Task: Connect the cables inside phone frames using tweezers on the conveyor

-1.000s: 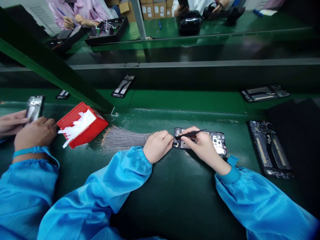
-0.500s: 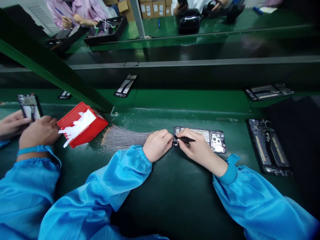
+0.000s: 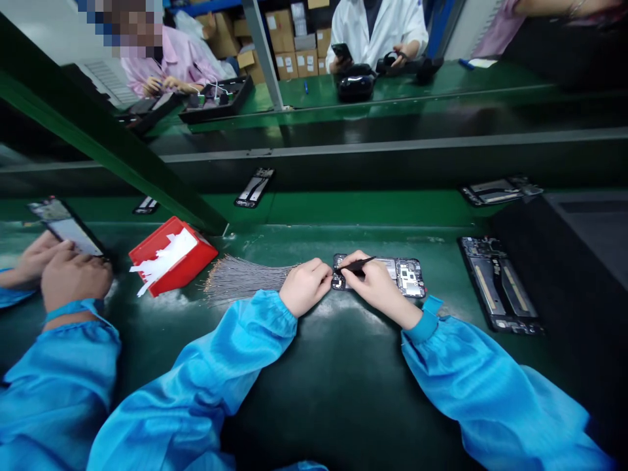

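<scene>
An opened phone body (image 3: 405, 275) with bare circuit boards lies flat on the green bench in front of me. My right hand (image 3: 377, 288) grips black tweezers (image 3: 357, 264), their tip resting on the phone's left end. My left hand (image 3: 304, 286) is curled into a loose fist against that same left end, steadying the phone. Just behind my left hand a fan of thin grey wires (image 3: 240, 278) is spread on the bench.
A red bin (image 3: 189, 268) with white strips sits left of the wires. A co-worker's hands (image 3: 73, 278) at far left hold another phone (image 3: 66, 226). A second opened phone (image 3: 500, 284) lies at right; others rest on the belt (image 3: 343, 206) behind. A slanted green beam (image 3: 98, 131) crosses the left.
The view has tilted up, showing more of the far benches. My right hand has turned the tweezers while staying at the phone's left end. The co-worker has raised their phone.
</scene>
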### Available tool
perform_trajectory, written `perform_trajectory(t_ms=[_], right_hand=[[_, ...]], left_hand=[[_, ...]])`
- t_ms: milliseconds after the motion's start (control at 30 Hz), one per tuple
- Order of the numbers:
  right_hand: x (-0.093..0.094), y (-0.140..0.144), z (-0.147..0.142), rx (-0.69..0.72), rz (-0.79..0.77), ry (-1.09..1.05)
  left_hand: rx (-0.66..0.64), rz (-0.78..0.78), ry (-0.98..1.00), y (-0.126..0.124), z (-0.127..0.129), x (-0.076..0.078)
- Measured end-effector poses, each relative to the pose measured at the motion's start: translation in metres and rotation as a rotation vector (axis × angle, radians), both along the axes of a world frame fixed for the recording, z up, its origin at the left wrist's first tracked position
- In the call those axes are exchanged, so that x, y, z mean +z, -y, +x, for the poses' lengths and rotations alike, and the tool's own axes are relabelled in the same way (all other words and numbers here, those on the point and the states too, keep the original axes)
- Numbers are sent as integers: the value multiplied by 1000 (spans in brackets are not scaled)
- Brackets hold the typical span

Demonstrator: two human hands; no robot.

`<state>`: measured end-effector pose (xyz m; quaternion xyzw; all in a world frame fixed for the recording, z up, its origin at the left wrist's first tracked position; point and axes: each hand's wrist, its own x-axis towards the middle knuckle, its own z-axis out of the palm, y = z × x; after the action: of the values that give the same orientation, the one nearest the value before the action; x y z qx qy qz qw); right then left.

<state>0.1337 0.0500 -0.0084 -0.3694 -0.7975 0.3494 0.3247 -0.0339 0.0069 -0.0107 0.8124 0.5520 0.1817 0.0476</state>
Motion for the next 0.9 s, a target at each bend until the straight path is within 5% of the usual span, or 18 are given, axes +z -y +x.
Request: perform_trajectory(t_ms=[300,767,900], right_hand=[[-2,1,0,-7,0,-20],[-5,9,-4,161,254,15],[0,4,18,9,207,-73]], left_hand=[[9,6,18,0,0,-1],[2,-11,-5,0,0,2],[-2,-70,-35,4,-5,11]])
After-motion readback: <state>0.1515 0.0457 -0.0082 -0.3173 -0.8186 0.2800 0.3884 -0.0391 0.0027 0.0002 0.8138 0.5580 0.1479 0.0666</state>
